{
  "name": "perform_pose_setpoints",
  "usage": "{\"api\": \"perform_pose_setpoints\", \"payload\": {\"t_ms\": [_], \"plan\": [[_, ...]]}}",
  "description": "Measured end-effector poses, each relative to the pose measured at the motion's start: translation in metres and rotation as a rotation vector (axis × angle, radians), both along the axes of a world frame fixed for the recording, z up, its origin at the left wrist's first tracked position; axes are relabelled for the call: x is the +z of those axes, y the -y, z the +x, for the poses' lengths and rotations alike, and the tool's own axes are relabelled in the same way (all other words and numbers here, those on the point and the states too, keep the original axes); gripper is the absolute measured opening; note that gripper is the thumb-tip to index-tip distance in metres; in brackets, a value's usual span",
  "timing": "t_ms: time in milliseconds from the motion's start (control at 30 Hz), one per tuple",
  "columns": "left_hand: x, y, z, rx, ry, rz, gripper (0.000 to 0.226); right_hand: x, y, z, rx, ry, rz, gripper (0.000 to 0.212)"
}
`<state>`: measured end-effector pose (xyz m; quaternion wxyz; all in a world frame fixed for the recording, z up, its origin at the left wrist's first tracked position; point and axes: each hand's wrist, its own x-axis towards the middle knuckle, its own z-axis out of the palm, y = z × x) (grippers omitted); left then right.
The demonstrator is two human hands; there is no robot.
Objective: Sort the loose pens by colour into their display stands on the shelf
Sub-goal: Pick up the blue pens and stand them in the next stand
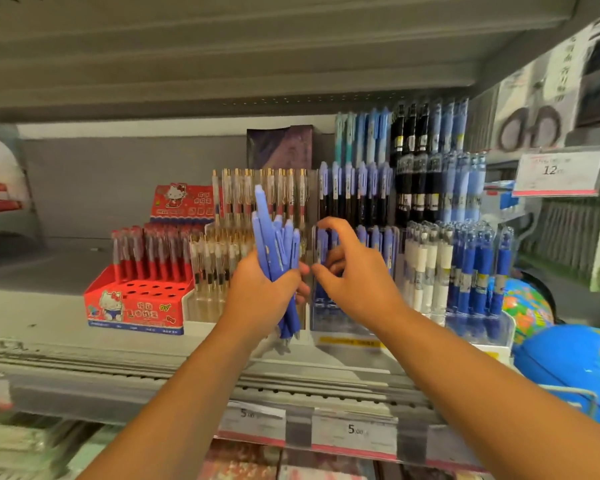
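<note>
Warm, fairly bright shop light lies evenly around the fingers (329, 224), while the upper shelf (222, 46) above them shows a grey, shaded underside. Motion blur softens everything. The price labels (355, 429) below the fingers smear, and wide-angle bending curves the outer edges.

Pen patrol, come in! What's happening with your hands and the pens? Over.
Left hand grips bundle of blue plastic pens, upright. Right hand at clear plastic display stand, fingers curled; hold unclear. Nothing in the way.

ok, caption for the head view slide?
Left hand grips a bundle of blue pens while the right hand reaches to the clear blue-pen stand on the shelf.
</note>
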<state>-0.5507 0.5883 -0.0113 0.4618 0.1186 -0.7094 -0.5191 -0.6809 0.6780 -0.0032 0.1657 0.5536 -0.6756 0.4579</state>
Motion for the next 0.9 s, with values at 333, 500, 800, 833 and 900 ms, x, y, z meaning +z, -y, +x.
{"api": "perform_pose_setpoints", "payload": {"t_ms": [333, 500, 800, 833, 900], "plan": [[-0.001, 0.001, 0.001, -0.105, 0.053, -0.005, 0.031, 0.005, 0.006, 0.004, -0.116, 0.093, -0.065, 0.029], [-0.002, 0.001, 0.003, -0.136, 0.045, -0.005, 0.031, 0.001, 0.008, 0.008, -0.234, 0.168, -0.074, 0.014], [-0.001, 0.002, 0.005, -0.184, 0.055, -0.044, 0.022, 0.000, -0.008, 0.028, 0.132, 0.296, -0.206, 0.008], [-0.001, 0.002, 0.005, -0.207, 0.050, -0.051, 0.023, 0.001, -0.008, 0.031, 0.192, 0.345, -0.201, 0.013], [0.000, 0.001, 0.006, -0.232, 0.053, -0.059, 0.022, 0.004, -0.010, 0.033, 0.239, 0.394, -0.209, 0.020]]}}
